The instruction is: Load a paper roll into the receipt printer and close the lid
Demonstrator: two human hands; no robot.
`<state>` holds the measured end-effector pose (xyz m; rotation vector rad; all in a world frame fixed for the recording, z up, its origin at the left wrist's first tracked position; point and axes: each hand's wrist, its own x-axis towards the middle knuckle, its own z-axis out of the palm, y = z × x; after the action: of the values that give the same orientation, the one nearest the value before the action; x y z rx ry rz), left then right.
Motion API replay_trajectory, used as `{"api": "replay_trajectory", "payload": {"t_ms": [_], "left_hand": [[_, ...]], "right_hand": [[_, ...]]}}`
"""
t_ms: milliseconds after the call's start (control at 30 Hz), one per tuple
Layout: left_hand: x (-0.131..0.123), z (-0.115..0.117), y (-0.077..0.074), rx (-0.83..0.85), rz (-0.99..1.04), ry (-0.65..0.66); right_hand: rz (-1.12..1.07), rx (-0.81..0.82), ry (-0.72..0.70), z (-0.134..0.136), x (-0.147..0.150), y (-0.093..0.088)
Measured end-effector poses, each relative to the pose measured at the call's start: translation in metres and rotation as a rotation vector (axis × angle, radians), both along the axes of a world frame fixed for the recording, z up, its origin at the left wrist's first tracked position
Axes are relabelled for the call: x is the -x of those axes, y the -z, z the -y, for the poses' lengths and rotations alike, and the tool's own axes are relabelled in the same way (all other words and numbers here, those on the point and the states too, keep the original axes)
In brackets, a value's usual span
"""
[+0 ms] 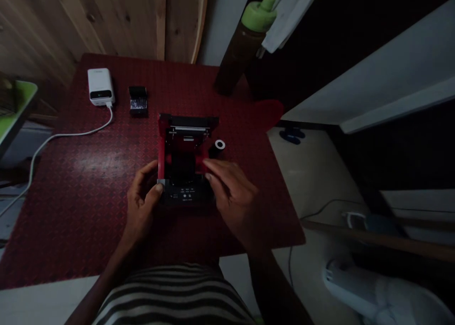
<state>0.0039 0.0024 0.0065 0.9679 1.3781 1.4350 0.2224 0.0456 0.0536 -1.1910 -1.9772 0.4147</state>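
Note:
A red and black device that looks like a small thermal printer stands on the table in front of me with its lid raised. Inside its red bay sits a dark roll, hard to make out in the shadow. My left hand holds the printer's left side, thumb on the front corner and fingers along the wall. At the right wall, my right hand is closed, with thumb and forefinger pinching the edge. Just beyond these fingers is a black roll with a white-ringed end.
A white power bank with a white cable lies at the back left of the red-patterned table, near a small black object with a shiny face. A tall dark bottle with a green cap stands at the back right.

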Motion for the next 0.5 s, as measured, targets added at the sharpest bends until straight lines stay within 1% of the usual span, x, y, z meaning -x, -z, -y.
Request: {"api": "replay_trajectory", "payload": {"t_ms": [33, 100, 133, 200, 333, 433, 500], "left_hand": [[0.0, 0.0, 0.0, -0.001, 0.003, 0.005], [0.001, 0.0, 0.001, -0.008, 0.002, 0.016], [0.001, 0.0, 0.001, -0.013, 0.0, 0.021], [0.001, 0.001, 0.001, -0.013, 0.007, 0.029], [0.0, 0.001, 0.001, -0.011, 0.027, 0.029], [0.0, 0.0, 0.001, -0.01, 0.027, 0.033], [0.0, 0.0, 0.001, 0.006, 0.034, 0.029]], "right_hand": [[0.09, 0.018, -0.069, -0.014, 0.006, -0.008], [0.299, 0.086, -0.188, -0.04, 0.022, -0.018], [0.4, 0.123, -0.233, -0.05, 0.031, -0.019], [0.563, 0.182, -0.281, -0.064, 0.046, -0.018], [0.712, 0.216, -0.302, -0.076, 0.061, -0.016], [0.762, 0.234, -0.314, -0.077, 0.061, -0.024], [0.745, 0.21, -0.298, -0.072, 0.059, -0.031]]}}
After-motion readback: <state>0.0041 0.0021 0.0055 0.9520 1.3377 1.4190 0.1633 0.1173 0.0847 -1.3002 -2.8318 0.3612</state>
